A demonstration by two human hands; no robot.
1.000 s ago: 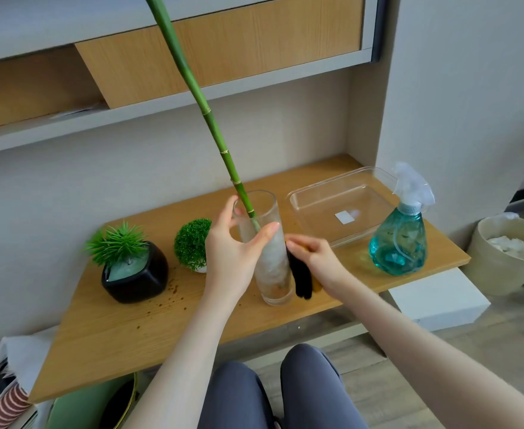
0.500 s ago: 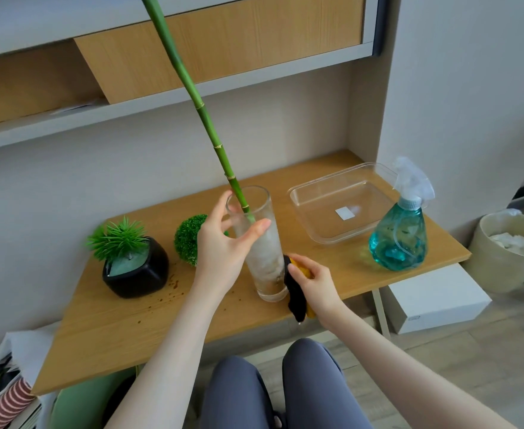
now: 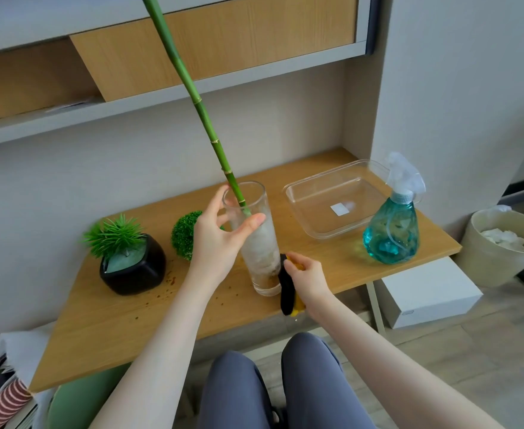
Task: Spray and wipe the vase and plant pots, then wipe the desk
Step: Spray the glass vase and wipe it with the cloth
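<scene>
Currently: my left hand [image 3: 220, 239] grips the vase [image 3: 256, 243] near the desk [image 3: 106, 329] front edge, steadying it while my right hand [image 3: 308, 277] pinches the cloth [image 3: 287, 292] against its base.

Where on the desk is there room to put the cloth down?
Bare wood lies along the front left of the desk, in front of the black plant pot, though brown specks dot it. A smaller patch sits between the glass vase and the spray bottle. It is crowded around the vase.

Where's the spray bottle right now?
The spray bottle stands near the desk's right front corner, just right of the clear tray.
</scene>
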